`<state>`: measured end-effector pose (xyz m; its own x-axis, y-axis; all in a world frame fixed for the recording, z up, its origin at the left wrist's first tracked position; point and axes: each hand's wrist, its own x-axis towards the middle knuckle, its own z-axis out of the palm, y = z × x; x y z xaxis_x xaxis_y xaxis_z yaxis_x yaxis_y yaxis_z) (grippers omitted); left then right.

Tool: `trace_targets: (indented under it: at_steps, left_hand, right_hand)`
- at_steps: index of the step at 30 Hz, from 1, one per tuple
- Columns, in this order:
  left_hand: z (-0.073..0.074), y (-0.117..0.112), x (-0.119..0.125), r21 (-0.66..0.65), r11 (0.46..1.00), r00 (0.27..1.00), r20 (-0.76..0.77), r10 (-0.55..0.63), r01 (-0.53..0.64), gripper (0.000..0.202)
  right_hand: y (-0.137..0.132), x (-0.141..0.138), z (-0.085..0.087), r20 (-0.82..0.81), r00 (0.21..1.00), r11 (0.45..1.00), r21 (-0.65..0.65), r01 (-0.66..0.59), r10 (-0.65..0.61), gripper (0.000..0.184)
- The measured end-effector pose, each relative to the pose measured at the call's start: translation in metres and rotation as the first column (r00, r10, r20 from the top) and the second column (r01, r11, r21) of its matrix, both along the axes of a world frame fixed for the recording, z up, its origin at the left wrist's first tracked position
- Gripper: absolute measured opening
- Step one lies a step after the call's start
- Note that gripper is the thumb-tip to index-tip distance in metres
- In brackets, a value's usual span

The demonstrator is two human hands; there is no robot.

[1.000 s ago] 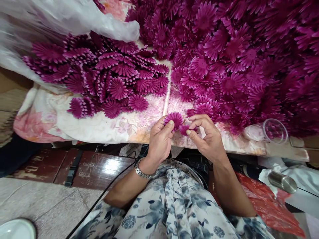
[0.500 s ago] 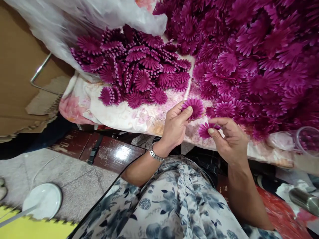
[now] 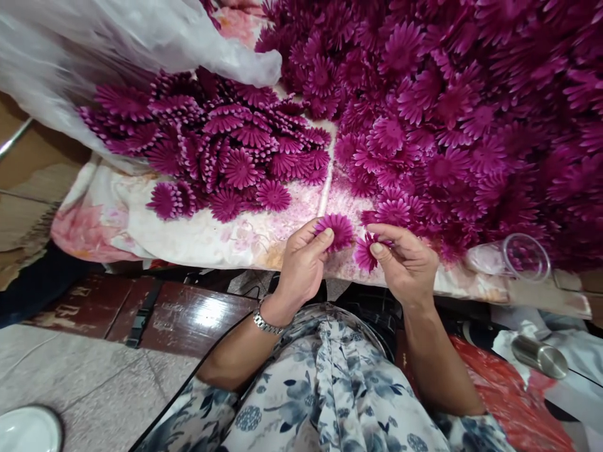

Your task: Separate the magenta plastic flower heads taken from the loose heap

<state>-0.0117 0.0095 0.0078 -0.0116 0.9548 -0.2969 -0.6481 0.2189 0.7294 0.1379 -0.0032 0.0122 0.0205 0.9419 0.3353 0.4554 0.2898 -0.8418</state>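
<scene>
Between thumb and fingers, my left hand (image 3: 304, 260) pinches a round magenta artificial flower (image 3: 340, 232), its petals facing up. Just to the right, my right hand (image 3: 407, 260) grips a second magenta flower (image 3: 365, 252) by its edge, tilted, with part of it covered by the thumb and forefinger. The two flowers are close together but apart, over the front edge of the cloth-covered table (image 3: 277, 235). Ahead on the left is a heap of stacked magenta flowers (image 3: 240, 168). A much larger pile of loose ones (image 3: 443, 166) spreads across the right side.
A clear plastic bag (image 3: 226, 53) hangs over the left heap. On its side near the right front edge lies a clear plastic cup (image 3: 525, 257). A brown bench (image 3: 188, 314) stands below left, and a metal flask (image 3: 539, 356) lies below right.
The view has shifted, so the table and both hands appear further left and slightly lower. The right-hand flower has tilted a little. Both hands keep their flowers.
</scene>
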Motion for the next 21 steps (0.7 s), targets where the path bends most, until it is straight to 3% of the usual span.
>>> trace_targets:
  at_steps: [12, 21]
  left_hand:
    - [0.003, -0.009, 0.009, -0.118, 0.978, 0.978, 0.14, -0.158, 0.174, 0.014]
    - [0.003, -0.008, 0.016, -0.144, 0.968, 0.969, 0.168, -0.181, 0.205, 0.02]
  right_hand:
    - [0.004, -0.006, -0.004, 0.063, 0.994, 0.993, 0.083, 0.084, -0.09, 0.016]
    - [0.001, -0.008, -0.011, 0.137, 0.984, 0.979, 0.183, 0.09, -0.116, 0.016]
